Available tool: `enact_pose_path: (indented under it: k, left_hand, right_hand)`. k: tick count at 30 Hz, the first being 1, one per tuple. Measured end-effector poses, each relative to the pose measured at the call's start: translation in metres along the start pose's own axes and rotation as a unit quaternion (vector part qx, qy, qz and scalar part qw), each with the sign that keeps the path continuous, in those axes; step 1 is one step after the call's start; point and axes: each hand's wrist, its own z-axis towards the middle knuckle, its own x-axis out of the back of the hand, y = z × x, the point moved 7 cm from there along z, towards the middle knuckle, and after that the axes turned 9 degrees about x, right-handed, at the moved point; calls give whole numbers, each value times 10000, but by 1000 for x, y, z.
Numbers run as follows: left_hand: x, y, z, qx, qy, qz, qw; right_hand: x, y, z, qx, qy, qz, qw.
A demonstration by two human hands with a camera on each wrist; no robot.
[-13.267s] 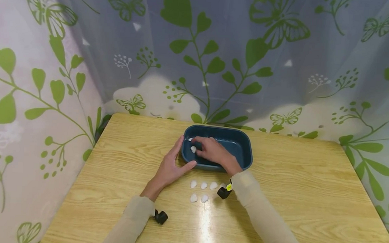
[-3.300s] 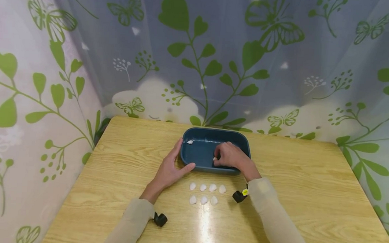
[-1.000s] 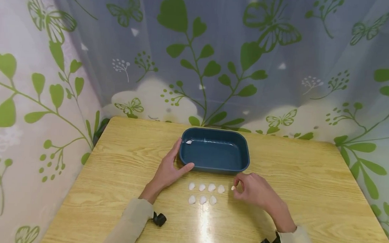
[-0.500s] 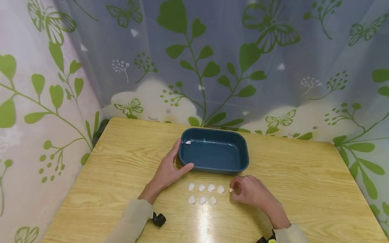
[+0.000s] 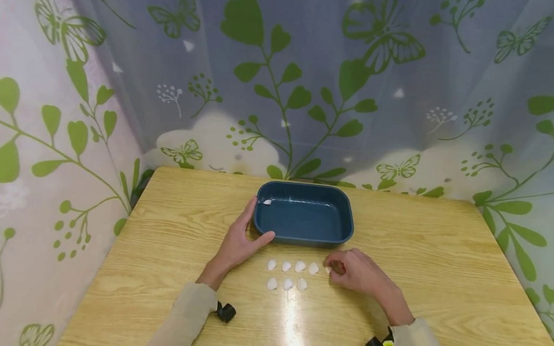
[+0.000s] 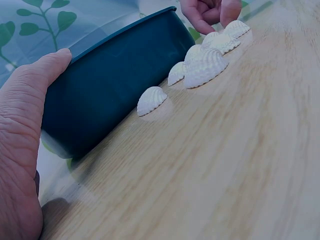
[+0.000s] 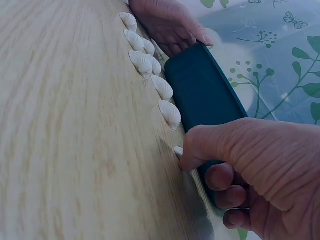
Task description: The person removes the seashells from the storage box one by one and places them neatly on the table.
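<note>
1. A small white shell [image 5: 328, 270] is pinched at the tips of the right hand [image 5: 353, 273]; it is low at the tabletop [image 5: 441, 275], at the right end of the upper row of shells [image 5: 293, 266], just beside the last shell there. From the right wrist view the shell [image 7: 178, 151] shows only as a pale edge under the thumb, so its long axis cannot be told.
2. The right hand lies with knuckles up, fingers [image 7: 220, 176] curled narrow around the shell, the wrist and sleeve going back toward the near right edge of the tabletop.
3. The shells lie in two rows that run left to right, parallel to the near long wall of the tray: four in the upper row, three in the lower row [image 5: 287, 284]. In the left wrist view each shell [image 6: 152, 100] rests dome up.
4. The blue tray [image 5: 345, 218] stands just behind the rows, its long axis left to right. One white shell [image 5: 267, 202] is at its far left inner corner.
5. The left hand [image 5: 238, 241] rests on the tabletop with relaxed, straight fingers against the left end of the tray, the thumb [image 5: 264, 238] touching the near left corner.
6. Open wood is to the right of the right hand and in front of the rows; a curtain [image 5: 309, 91] closes the far edge and the left side.
</note>
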Motion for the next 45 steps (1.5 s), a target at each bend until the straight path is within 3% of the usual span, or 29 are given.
enact_pose_path:
  k: [7, 19, 28, 36, 45]
  left_hand:
    - [2, 1, -1, 19, 8, -6, 10000]
    - [3, -1, 0, 29, -2, -4, 10000]
    - [3, -1, 1, -12, 1, 7, 10000]
    - [1, -1, 0, 27, -31, -64, 10000]
    - [1, -1, 1, 3, -29, -65, 10000]
  right_hand:
    - [9, -9, 3, -8, 241, 143, 9996]
    - [48, -45, 30, 712, 1288, -292, 9887]
    - [43, -17, 73, 46, 356, -64, 9993]
    - [24, 4, 119, 41, -107, 54, 9999]
    - [-1, -2, 165, 320, -378, -136, 9987]
